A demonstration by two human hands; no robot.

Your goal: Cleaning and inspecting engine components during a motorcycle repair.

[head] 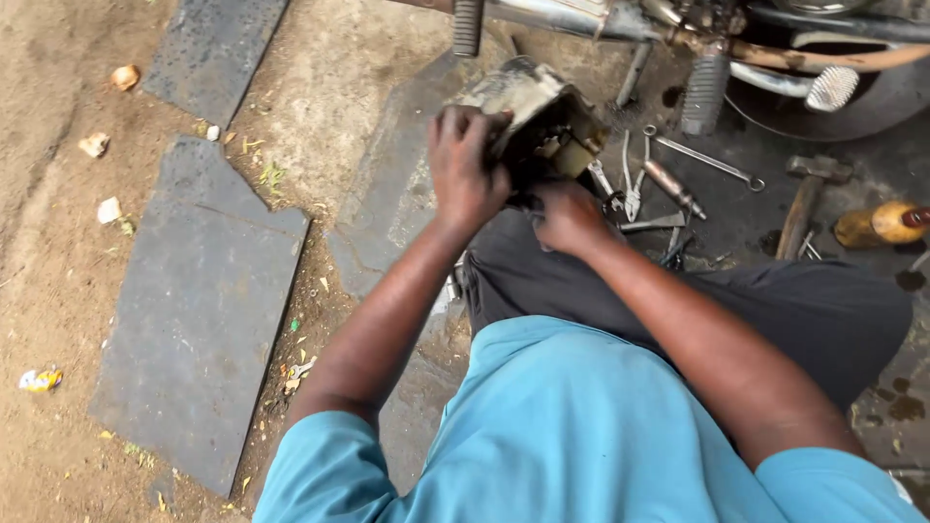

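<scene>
On the ground ahead of my knees lie broad, flat, dark grey stone slabs set in sandy brown dirt, rough and cracked. Beyond them stands a motorcycle's underside: chrome pipes, ribbed black rubber footpegs, a dusty metal frame. I hold a grimy, boxy grey metal engine housing above my dark-trousered lap, tilted so its open hollow mouth faces right and towards me, its long axis running from upper left to lower right. Inside that hollow I can make out brassy, oily metal parts, though not what they are. My left hand is clamped over the housing's near left edge, fingers curled tight on the casing. My right hand is closed just beneath the housing's open side; what its fingers hold I cannot tell. Right of the housing, scattered on oily ground, lie a wooden-handled hammer, a slim steel ring spanner and silvery pliers.
</scene>
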